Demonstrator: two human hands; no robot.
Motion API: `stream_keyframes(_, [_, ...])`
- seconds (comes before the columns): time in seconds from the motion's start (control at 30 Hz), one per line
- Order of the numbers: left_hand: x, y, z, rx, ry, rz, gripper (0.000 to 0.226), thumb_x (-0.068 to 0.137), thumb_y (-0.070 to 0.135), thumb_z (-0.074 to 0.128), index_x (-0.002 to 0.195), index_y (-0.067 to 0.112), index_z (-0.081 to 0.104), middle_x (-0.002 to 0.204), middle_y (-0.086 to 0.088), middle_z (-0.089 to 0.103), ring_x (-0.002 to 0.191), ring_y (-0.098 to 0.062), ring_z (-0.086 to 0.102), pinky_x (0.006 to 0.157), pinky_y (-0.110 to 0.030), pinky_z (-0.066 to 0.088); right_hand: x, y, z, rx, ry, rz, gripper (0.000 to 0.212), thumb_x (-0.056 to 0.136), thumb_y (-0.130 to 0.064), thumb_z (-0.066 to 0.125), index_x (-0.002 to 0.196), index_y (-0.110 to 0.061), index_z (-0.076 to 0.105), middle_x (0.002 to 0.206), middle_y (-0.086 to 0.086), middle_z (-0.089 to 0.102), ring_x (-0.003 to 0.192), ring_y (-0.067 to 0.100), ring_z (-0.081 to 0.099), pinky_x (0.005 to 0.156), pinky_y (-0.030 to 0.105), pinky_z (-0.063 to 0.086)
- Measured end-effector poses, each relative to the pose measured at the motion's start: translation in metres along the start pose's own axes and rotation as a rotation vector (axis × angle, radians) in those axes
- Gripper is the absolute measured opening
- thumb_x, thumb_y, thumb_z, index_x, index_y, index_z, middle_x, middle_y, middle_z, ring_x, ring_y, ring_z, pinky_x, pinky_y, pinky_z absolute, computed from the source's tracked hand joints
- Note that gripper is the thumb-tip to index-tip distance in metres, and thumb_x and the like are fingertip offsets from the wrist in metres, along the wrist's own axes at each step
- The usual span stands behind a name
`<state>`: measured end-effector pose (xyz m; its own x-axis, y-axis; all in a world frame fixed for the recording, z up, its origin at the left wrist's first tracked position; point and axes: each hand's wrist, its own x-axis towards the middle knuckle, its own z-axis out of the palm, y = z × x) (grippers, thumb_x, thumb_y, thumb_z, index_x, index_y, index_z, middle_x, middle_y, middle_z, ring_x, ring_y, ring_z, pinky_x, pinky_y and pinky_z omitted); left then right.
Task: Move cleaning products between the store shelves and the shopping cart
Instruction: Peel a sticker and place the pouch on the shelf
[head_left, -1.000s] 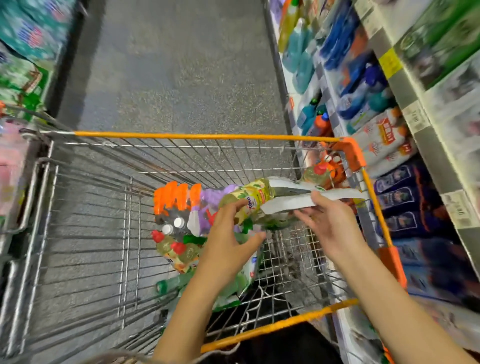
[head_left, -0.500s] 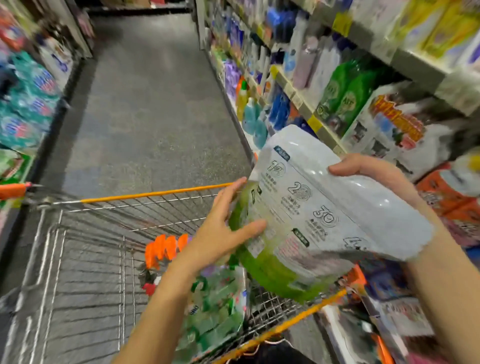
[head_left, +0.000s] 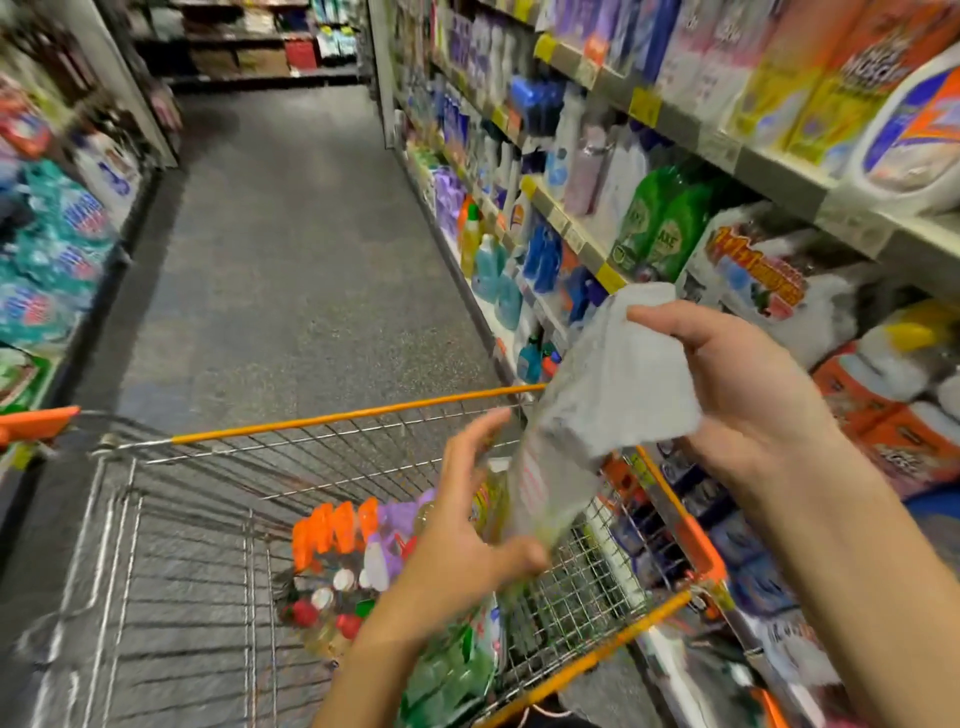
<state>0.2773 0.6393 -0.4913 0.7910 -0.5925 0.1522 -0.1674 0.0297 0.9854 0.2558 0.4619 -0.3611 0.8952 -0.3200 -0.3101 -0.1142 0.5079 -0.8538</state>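
The pouch (head_left: 613, 395), a soft white-grey refill pack with blurred print, hangs in the air above the right front corner of the shopping cart (head_left: 337, 415), held tilted with its top end up and away from the cart and its lower end down over the wire side. The right hand (head_left: 743, 400) grips the top end, just outside the cart's right rim. Its fingers (head_left: 670, 318) are curled over the crumpled upper edge, with the palm behind the pack. The left hand (head_left: 467, 535) holds the lower end above the cart's basket, pinching it between the thumb on the near side and the other fingers (head_left: 483, 436), which reach up along the far side. This hand is smeared by motion, so how tightly it grips cannot be told.

Inside the cart, low in the basket below the left hand, stand bottles with orange caps (head_left: 332, 530) next to smaller bottles with white and red tops. A green-printed pack (head_left: 457, 670) lies nearer the cart's handle end.

To the right of the cart, the store shelves (head_left: 670, 117) carry rows of cleaning products, with green bottles (head_left: 660, 223) on the level beyond the pouch and large white and orange packs lower down. To the cart's left are teal packs (head_left: 47, 249). The grey aisle floor (head_left: 291, 260) stretches ahead of the cart.
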Motion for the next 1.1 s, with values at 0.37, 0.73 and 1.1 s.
stream_keyframes(0.37, [0.018, -0.014, -0.011, -0.189, 0.453, -0.289, 0.052, 0.073, 0.046, 0.077, 0.109, 0.011, 0.062, 0.092, 0.002, 0.074, 0.089, -0.018, 0.069, 0.081, -0.031, 0.056, -0.003, 0.006, 0.017, -0.308, -0.002, -0.267, 0.021, 0.095, -0.027, 0.056, 0.089, -0.014, 0.072, 0.084, -0.004, 0.068, 0.078, 0.006, 0.065, 0.077, 0.027, 0.055])
stream_keyframes(0.73, [0.033, -0.004, -0.037, -0.581, 0.301, -0.455, 0.066, 0.071, 0.041, 0.079, 0.123, 0.006, 0.057, 0.11, -0.013, 0.071, 0.1, -0.03, 0.069, 0.084, -0.045, 0.057, 0.015, 0.067, -0.044, -0.484, -0.114, -0.123, 0.035, 0.083, -0.025, 0.063, 0.115, -0.012, 0.065, 0.109, 0.002, 0.074, 0.101, 0.022, 0.069, 0.086, 0.032, 0.057])
stream_keyframes(1.1, [0.033, 0.024, -0.011, -0.537, 0.087, -0.37, 0.04, 0.075, 0.03, 0.062, 0.11, 0.013, 0.062, 0.099, -0.005, 0.075, 0.089, -0.02, 0.072, 0.069, -0.03, 0.059, -0.027, 0.068, -0.064, -0.344, 0.031, -0.259, 0.034, 0.085, -0.019, 0.059, 0.117, -0.009, 0.061, 0.106, 0.002, 0.074, 0.093, 0.016, 0.071, 0.069, 0.021, 0.056])
